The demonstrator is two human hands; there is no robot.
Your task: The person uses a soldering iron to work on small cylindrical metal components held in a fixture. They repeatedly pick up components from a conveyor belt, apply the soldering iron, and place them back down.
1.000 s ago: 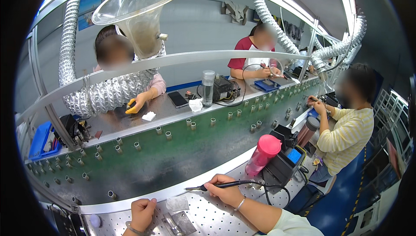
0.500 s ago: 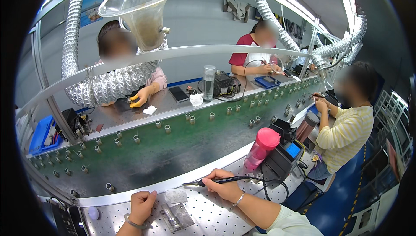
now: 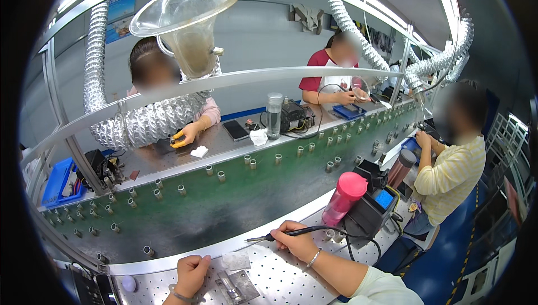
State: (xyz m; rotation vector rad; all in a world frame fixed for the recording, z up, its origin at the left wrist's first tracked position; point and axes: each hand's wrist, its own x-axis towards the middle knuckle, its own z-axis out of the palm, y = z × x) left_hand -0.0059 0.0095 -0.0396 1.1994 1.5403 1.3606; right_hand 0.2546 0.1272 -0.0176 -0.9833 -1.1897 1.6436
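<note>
My right hand grips a black soldering iron like a pen. Its metal tip points left, over the bench's front rail beside the conveyor. Curled into a fist, my left hand rests near the perforated bench top, thumb uppermost; the inside of its fingers is hidden. Just right of that fist lies a small metal fixture with a shiny cylindrical part on its plate. A crumpled white wipe lies between the two hands, beyond the fixture.
A green conveyor carries several small metal cylinders. At right stand a pink bottle, a soldering station and a brown tumbler. A lilac ball sits left. A clear funnel hood hangs overhead. Co-workers sit opposite and right.
The whole view has shifted slightly, so the scene sits lower and further right. Against the bench, the soldering iron's tip is a little farther from the wipe. Both hands keep their grip.
</note>
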